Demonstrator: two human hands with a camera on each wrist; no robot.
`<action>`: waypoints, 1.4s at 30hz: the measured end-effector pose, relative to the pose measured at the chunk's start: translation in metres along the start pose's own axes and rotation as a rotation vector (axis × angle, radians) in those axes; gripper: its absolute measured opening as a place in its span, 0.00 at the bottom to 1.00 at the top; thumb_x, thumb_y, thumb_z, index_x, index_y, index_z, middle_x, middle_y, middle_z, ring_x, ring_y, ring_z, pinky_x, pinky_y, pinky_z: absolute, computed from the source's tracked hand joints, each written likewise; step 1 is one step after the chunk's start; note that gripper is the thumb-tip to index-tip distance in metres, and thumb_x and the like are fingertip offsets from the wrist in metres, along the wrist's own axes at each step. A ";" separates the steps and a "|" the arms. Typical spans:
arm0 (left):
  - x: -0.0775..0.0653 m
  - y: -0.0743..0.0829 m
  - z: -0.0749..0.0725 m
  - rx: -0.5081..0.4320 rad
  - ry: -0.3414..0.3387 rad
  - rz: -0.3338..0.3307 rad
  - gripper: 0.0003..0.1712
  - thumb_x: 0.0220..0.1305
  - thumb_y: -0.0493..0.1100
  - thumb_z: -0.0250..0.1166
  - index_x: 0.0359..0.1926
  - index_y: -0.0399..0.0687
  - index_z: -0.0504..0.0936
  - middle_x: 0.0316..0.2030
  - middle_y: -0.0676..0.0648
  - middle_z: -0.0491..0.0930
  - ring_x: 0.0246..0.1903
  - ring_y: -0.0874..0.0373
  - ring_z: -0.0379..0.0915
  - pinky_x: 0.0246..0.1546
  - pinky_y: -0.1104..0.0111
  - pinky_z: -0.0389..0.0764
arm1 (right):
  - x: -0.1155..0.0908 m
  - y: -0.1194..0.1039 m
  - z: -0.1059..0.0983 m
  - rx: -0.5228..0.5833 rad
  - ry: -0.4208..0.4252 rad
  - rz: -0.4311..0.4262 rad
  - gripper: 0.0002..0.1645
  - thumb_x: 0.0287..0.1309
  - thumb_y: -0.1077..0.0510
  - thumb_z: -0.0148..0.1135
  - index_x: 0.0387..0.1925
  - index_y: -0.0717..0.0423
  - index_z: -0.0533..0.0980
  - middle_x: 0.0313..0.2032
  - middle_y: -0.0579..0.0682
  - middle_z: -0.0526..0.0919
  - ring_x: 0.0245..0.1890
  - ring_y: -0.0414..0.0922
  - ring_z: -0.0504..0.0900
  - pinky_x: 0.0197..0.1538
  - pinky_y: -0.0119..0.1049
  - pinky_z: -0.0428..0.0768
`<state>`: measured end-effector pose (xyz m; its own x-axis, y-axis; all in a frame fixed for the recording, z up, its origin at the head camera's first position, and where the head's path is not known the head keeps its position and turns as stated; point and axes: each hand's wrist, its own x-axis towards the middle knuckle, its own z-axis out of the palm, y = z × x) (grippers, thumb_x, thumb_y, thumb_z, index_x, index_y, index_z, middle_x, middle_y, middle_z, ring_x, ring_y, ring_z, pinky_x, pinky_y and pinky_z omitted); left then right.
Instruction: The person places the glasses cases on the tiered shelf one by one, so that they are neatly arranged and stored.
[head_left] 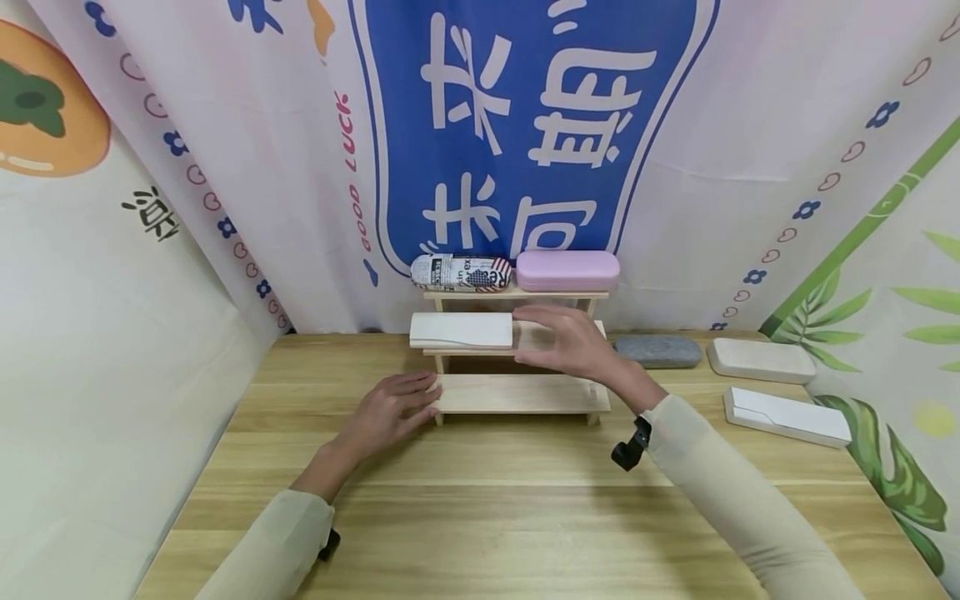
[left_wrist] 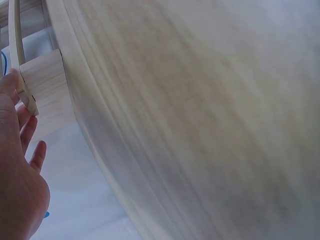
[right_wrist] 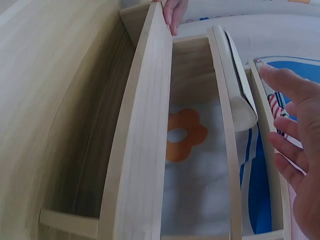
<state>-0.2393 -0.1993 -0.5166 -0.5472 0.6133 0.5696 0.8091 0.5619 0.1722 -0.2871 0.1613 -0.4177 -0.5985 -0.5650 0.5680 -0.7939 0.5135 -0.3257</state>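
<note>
"White case (head_left: 461, 329), one, and where do we enter it?"

"On the middle shelf (head_left: 532, 337) of a three-tier wooden stand (head_left: 517, 404), lying lengthwise at that shelf's nine o'clock."

"And our right hand (head_left: 564, 342)?"

"At three o'clock from the case, just beside its end. Fingers (right_wrist: 290, 147) parted, thumb away from them, pinching nothing; the right wrist view shows a gap to the case."

"Our left hand (head_left: 390, 412)?"

"At the stand's eight o'clock. Thumb and fingers hold the left end of the lowest shelf (head_left: 510, 392) between them."

"Top shelf (head_left: 517, 294), contents?"

"Two. Newsprint-patterned case (head_left: 459, 273) with a flag motif, at eleven o'clock; pink case (head_left: 567, 271), at one, near its neighbour."

"Remaining stock on our desk (head_left: 480, 533)?"

"Three, all toward three o'clock of the stand: grey case (head_left: 657, 352) nearest, cream case (head_left: 761, 360) farther out, then a flat white box (head_left: 787, 417) a little below, between three and four."

"Backdrop?"

"Printed curtain (head_left: 300, 208) with a blue panel, at twelve."
</note>
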 end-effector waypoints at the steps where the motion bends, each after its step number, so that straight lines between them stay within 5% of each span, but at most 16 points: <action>1: 0.000 0.000 0.000 0.002 0.002 0.002 0.23 0.59 0.39 0.79 0.55 0.37 0.88 0.59 0.35 0.85 0.59 0.39 0.83 0.58 0.41 0.82 | -0.002 0.002 -0.001 0.015 0.002 -0.001 0.39 0.49 0.49 0.86 0.61 0.61 0.83 0.59 0.57 0.87 0.60 0.56 0.86 0.60 0.53 0.85; 11: -0.002 0.000 0.000 0.005 -0.002 -0.003 0.23 0.60 0.39 0.79 0.56 0.37 0.88 0.60 0.35 0.84 0.59 0.39 0.83 0.59 0.41 0.82 | -0.018 0.019 -0.019 0.057 0.024 -0.048 0.40 0.44 0.55 0.88 0.59 0.64 0.83 0.57 0.59 0.88 0.58 0.58 0.87 0.60 0.55 0.85; 22: -0.002 0.003 -0.001 0.012 -0.022 -0.037 0.23 0.61 0.41 0.78 0.56 0.38 0.88 0.61 0.36 0.83 0.60 0.40 0.83 0.61 0.42 0.81 | -0.047 0.037 -0.042 0.109 -0.007 0.030 0.40 0.44 0.57 0.88 0.61 0.61 0.83 0.59 0.57 0.87 0.61 0.58 0.85 0.63 0.55 0.82; 32: -0.003 0.002 0.000 0.005 -0.013 -0.028 0.23 0.61 0.41 0.78 0.56 0.38 0.88 0.59 0.35 0.84 0.60 0.39 0.82 0.60 0.41 0.81 | -0.068 0.054 -0.057 0.143 0.025 0.023 0.41 0.37 0.66 0.88 0.59 0.66 0.83 0.58 0.59 0.88 0.58 0.62 0.85 0.68 0.23 0.72; 37: -0.003 0.001 0.001 -0.002 -0.005 -0.023 0.23 0.61 0.42 0.79 0.56 0.38 0.88 0.59 0.35 0.84 0.60 0.39 0.83 0.60 0.41 0.81 | -0.078 0.059 -0.067 0.099 -0.017 0.104 0.41 0.41 0.62 0.88 0.60 0.64 0.83 0.59 0.56 0.87 0.60 0.59 0.85 0.68 0.30 0.75; 42: -0.003 0.000 0.002 0.000 0.009 -0.014 0.23 0.60 0.42 0.79 0.56 0.38 0.88 0.59 0.35 0.84 0.59 0.39 0.83 0.60 0.42 0.81 | -0.089 0.066 -0.075 0.091 -0.058 0.175 0.40 0.44 0.60 0.88 0.61 0.62 0.82 0.60 0.57 0.87 0.64 0.60 0.81 0.69 0.51 0.78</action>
<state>-0.2376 -0.2002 -0.5196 -0.5563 0.6007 0.5742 0.8015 0.5703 0.1798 -0.2785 0.2940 -0.4335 -0.7313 -0.5100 0.4529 -0.6821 0.5482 -0.4840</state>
